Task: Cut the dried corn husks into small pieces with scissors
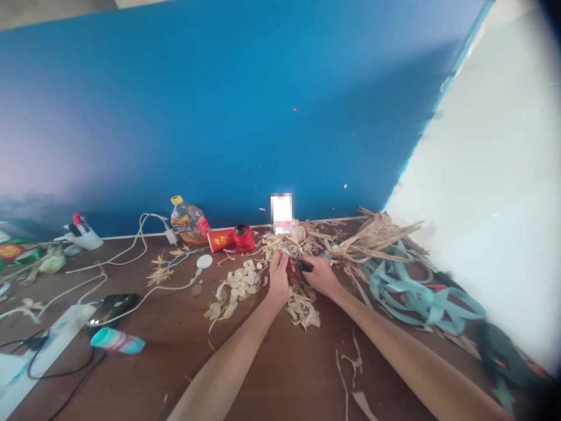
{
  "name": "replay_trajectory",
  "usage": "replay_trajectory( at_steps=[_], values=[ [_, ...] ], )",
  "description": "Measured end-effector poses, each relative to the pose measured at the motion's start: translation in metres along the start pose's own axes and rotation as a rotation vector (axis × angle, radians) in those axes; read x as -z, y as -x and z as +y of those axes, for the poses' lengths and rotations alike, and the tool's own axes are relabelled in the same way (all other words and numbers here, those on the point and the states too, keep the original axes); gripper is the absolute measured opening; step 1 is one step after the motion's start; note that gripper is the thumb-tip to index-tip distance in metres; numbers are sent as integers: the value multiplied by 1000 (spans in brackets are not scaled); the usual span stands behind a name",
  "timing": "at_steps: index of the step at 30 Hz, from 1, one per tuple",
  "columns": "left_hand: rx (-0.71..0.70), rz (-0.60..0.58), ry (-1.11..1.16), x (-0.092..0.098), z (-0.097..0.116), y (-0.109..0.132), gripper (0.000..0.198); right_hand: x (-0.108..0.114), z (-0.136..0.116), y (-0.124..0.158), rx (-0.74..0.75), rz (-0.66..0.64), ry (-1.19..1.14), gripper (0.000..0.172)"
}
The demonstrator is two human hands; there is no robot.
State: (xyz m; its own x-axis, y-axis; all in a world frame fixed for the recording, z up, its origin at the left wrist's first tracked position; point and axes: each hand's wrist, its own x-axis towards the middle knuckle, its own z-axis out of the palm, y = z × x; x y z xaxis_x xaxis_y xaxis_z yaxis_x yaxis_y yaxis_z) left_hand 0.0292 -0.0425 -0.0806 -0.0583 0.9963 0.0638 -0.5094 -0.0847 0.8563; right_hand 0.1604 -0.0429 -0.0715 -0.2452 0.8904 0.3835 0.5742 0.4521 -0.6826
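Here, black-handled scissors point(303, 266) with slim greyish blades sit held in the right hand's point(323, 275) grip, beside the left hand point(279, 273), whose hold I cannot tell; crinkled, straw-coloured, papery strips point(302, 309) litter the brown table point(263, 374).

A makeshift handcraft corner is suggested, though whether in a home or a small workshop cannot be told. A brown desk point(166, 356) is set against a blue wall point(245, 111) and strewn with dry, husk-like strips point(377, 234), pale pieces point(243, 280) and turquoise ribbon point(418, 301), among which dark-handled scissors point(303, 268) are seen. Everyday use is hinted at by a power strip point(55, 345), a cup of pens point(91, 240) and a plastic bottle point(189, 225).
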Motion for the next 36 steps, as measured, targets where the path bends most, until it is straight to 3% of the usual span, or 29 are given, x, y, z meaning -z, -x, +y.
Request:
replay_trajectory(
  at_steps=[17,36],
  values=[
    [-33,7,-111,4,-7,-3,35,-2,4,0,18,-23,13,11],
    [-30,9,-123,4,-8,-4,30,-2,4,-1,18,-26,40,16]
  ],
)
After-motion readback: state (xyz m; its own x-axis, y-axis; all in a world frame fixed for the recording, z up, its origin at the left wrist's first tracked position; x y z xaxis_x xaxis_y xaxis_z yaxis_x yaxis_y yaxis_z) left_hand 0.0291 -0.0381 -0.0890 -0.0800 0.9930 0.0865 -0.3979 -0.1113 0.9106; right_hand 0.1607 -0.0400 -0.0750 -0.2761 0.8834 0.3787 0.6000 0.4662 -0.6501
